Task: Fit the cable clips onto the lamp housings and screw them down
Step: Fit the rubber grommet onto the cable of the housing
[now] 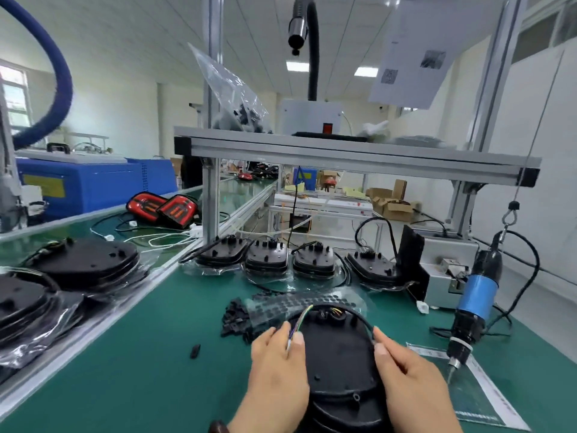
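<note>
Now the left hand (274, 364) pinches multicoloured wire ends (300, 320), the right hand (409, 379) the black cable (359, 317), over a black oval lamp housing (340, 364); green mat (140, 354) lies open leftward.

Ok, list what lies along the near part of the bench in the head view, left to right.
Bagged housings → loose clip → left hand, pinching the wire ends → lamp housing → right hand, pinching the black cable → electric screwdriver.

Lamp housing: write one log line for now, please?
left hand: pinches wires | right hand: pinches cable | housing: between hands | screwdriver: hanging, untouched
</note>
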Tool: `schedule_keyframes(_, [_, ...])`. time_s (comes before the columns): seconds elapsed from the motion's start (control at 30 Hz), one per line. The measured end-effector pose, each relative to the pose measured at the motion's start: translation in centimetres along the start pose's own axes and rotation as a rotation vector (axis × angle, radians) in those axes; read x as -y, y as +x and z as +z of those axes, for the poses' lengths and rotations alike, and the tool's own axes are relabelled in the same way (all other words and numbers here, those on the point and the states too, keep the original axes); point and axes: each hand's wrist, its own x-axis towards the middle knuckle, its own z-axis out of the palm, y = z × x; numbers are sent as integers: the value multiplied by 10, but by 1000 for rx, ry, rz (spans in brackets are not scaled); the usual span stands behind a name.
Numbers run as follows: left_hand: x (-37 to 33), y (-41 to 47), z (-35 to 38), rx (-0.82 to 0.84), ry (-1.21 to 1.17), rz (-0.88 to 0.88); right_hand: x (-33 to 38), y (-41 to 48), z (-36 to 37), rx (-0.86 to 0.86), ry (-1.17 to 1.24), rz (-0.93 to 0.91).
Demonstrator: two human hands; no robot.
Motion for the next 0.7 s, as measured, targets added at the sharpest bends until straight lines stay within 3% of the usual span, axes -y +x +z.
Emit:
schedule_keyframes(0.2, [-9, 13, -25, -147, -158, 14, 40, 25, 33, 116, 129, -140])
schedule_keyframes(0.7, [10, 74, -157, -768, -302, 100, 128, 46, 240, 692, 595, -23])
